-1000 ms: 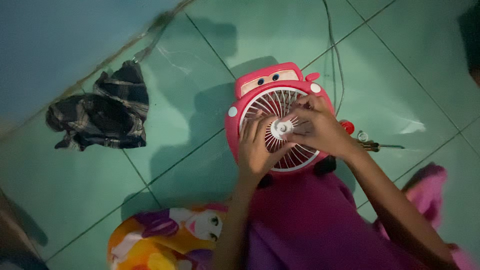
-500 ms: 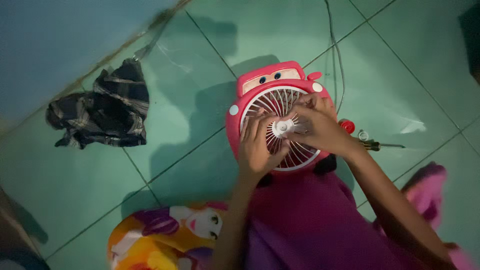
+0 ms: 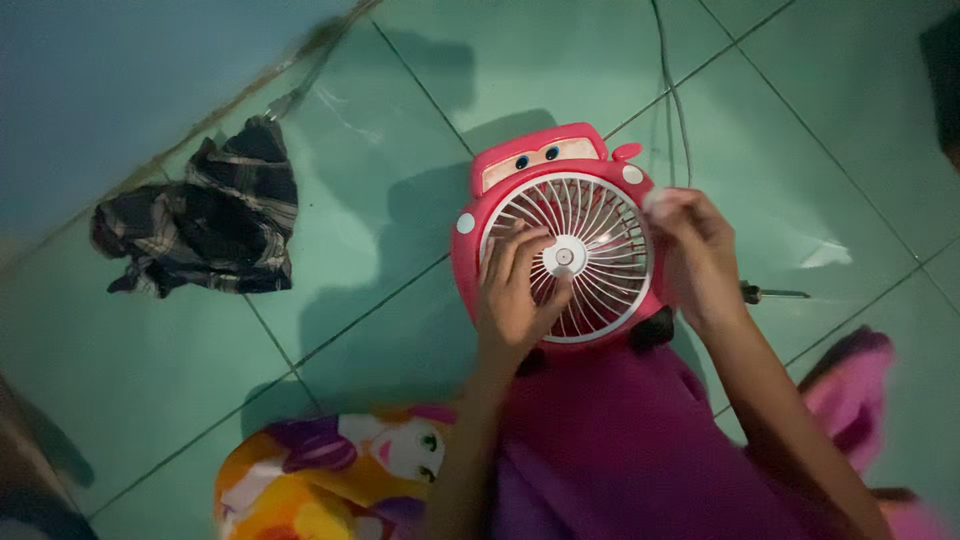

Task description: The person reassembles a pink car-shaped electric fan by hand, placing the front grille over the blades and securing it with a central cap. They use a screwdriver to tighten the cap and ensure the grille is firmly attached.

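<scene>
Two hands meet a pink fan [image 3: 560,240]: left hand [image 3: 515,295] lies spread on its white grille [image 3: 600,250]; right hand [image 3: 700,255] pinches something small and pale beside it.

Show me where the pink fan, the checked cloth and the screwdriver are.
pink fan [image 3: 545,155], head view, on the pink top of its casing above the white grille.
checked cloth [image 3: 215,215], head view, on the middle of the crumpled heap.
screwdriver [image 3: 785,294], head view, on its metal shaft past the right hand.

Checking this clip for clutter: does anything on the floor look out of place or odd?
A crumpled dark plaid cloth lies loose on the green tiled floor by the wall, left of the red car-shaped fan. A screwdriver lies beside the right hand.
</scene>
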